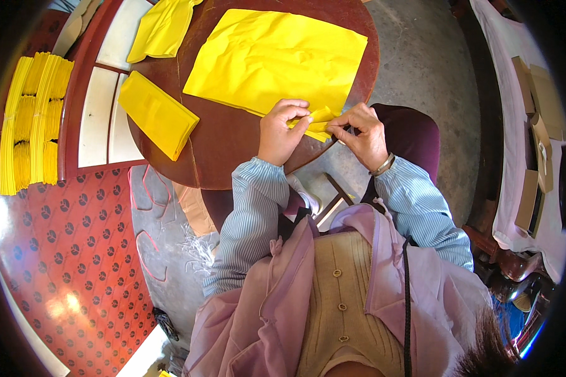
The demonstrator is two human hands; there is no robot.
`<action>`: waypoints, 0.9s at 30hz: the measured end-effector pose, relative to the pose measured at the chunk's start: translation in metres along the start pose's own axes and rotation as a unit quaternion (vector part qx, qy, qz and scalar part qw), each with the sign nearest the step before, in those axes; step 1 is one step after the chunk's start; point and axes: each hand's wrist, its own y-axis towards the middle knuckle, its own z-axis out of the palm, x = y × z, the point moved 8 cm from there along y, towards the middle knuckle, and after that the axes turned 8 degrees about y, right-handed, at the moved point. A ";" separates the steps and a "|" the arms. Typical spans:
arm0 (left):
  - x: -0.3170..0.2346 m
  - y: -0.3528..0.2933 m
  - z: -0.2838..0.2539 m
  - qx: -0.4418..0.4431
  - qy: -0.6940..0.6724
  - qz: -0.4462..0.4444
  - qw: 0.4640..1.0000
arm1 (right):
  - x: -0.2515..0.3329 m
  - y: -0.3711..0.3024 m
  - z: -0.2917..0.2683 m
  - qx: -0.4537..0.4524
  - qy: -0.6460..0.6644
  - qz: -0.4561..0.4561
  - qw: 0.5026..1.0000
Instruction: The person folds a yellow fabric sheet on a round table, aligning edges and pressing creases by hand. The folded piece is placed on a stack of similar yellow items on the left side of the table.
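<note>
A small folded piece of yellow paper (321, 117) is pinched between both hands at the near edge of the round dark-red bench (233, 144). The left hand (282, 132) is set at 9 o'clock of the piece, its grip pressed together on the left end, thumb and fingertips closed over it. The right hand (361, 135) is set at 3 o'clock of the piece, its grip pinching the right end; a band is worn on that wrist. The piece is thus held between the two grips, touching both, and it overlaps the lower right corner of the large yellow sheet (273, 56), which is spread flat on the bench at 12 o'clock of the hands. Whether the piece is a folded corner of that sheet or a separate scrap cannot be told.

A folded yellow stack (157, 113) is laid at 9 o'clock of the hands, well apart, overhanging the bench edge. Another crumpled yellow sheet (162, 28) is seen at 11 o'clock. Bundles of yellow strips (34, 119) are laid at the far left. A maroon stool (412, 135) is seen just beside the right hand.
</note>
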 end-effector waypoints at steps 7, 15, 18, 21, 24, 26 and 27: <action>-0.001 0.000 -0.001 -0.015 -0.002 0.010 1.000 | 0.004 0.001 0.001 0.012 -0.007 0.002 1.000; -0.003 0.000 -0.001 -0.017 0.003 0.012 1.000 | 0.007 0.001 0.004 0.023 -0.027 -0.022 0.999; -0.002 0.000 -0.001 -0.017 0.002 0.012 1.000 | 0.005 0.002 0.003 0.011 -0.004 -0.020 1.000; -0.002 0.000 -0.001 -0.016 0.000 0.013 1.000 | 0.003 0.002 0.002 0.008 -0.002 -0.011 1.000; -0.003 0.000 -0.002 -0.010 -0.001 0.023 1.000 | 0.002 0.002 0.002 0.006 0.000 -0.003 1.000; -0.004 0.000 -0.003 -0.004 -0.005 0.033 0.999 | 0.001 0.003 0.003 0.005 0.004 0.003 1.000; -0.002 0.000 -0.002 0.009 -0.020 0.021 1.000 | 0.000 0.002 0.003 0.005 0.004 0.004 1.000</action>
